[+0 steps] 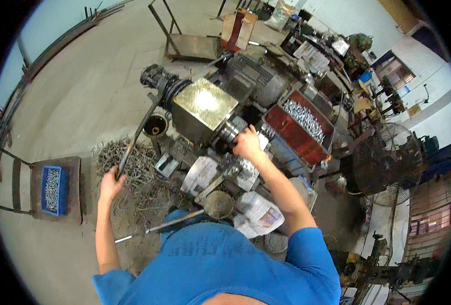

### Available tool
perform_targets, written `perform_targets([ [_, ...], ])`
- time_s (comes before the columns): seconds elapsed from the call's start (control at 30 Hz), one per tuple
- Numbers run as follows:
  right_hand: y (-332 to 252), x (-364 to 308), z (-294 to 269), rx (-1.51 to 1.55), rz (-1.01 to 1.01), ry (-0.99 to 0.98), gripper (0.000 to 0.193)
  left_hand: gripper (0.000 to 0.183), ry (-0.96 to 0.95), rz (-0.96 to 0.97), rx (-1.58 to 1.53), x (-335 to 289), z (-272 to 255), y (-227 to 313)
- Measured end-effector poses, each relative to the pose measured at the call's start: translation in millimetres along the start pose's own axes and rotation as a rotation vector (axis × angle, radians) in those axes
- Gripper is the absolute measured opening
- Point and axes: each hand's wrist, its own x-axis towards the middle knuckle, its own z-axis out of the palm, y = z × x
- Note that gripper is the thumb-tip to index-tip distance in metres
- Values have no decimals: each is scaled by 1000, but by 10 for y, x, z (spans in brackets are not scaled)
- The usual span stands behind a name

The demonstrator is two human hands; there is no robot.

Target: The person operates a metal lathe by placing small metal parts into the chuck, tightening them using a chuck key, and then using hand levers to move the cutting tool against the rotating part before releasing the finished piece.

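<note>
My left hand [112,183] is wrapped round the lower end of a long metal lever [136,134], which slants up to the left end of a machine. That machine has a box-shaped metal headstock [203,104] with a shiny oily top. From its right side sticks a round steel chuck [229,130]. Right beside the chuck is my right hand [248,143], its fingers curled inward; whatever they pinch is too small or hidden. Under my hands lie the machine bed's dirty fittings and a crumpled white cloth or paper [200,175].
A red metal bin [276,122] of small shiny metal parts stands right of the chuck. Metal shavings [126,157] heap below the lever. A blue crate [52,190] of parts sits on a cart at left. A caged fan [388,157] stands at right, an electric motor [251,79] behind.
</note>
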Motion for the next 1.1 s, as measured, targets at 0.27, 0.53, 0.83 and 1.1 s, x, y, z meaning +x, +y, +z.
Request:
perform_targets([
  [0.27, 27, 79, -50, 20, 133, -171, 17, 26, -27, 3, 633, 1013, -218, -874],
  [0.53, -202, -220, -669, 88, -39, -153, 43, 15, 57, 144, 741, 1792, -396, -1197],
  [0.83, -1508, -999, -3029, 105, -407, 752, 28, 15, 456, 333, 222, 1559, -78, -834],
  [1.1, -1531, -949, -2572, 11, -292, 1205, 17, 48, -341, 105, 324, 1054, 2142, -473],
])
